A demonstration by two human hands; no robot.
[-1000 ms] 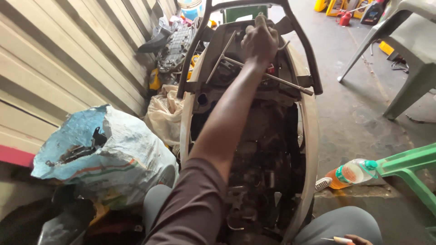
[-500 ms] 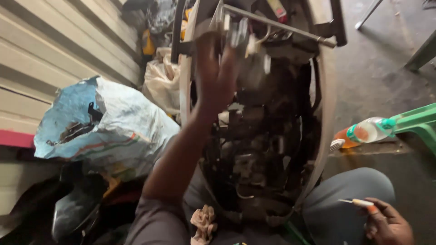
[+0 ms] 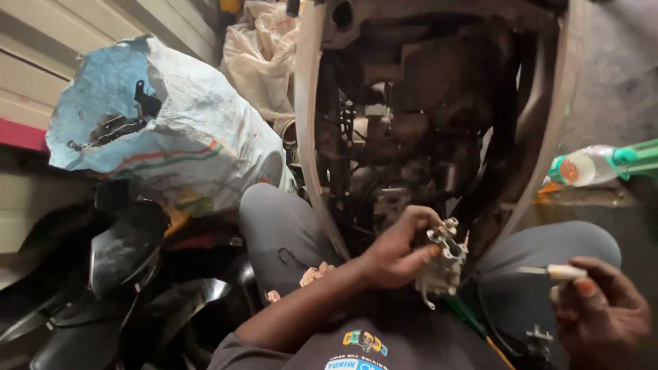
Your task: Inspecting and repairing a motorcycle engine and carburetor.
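Head view: we gripped the carburetor point(image 3: 442, 264) in our left hand point(image 3: 394, 250) at lower centre, lifted clear of the open engine bay point(image 3: 411, 137), probably to inspect it. Our right hand point(image 3: 600, 312), lower right, pinched a small tool point(image 3: 555, 272), tip pointed toward the carburetor. Sack point(image 3: 164, 130) sat upper left, bottle point(image 3: 582, 166) far right.

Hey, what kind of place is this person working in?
Most likely a small scooter or motorbike repair workshop. A stripped scooter frame stands open with its engine parts bare, the left hand holds a metal carburettor-like part, and a torn sack of scrap parts and black body panels lie alongside.
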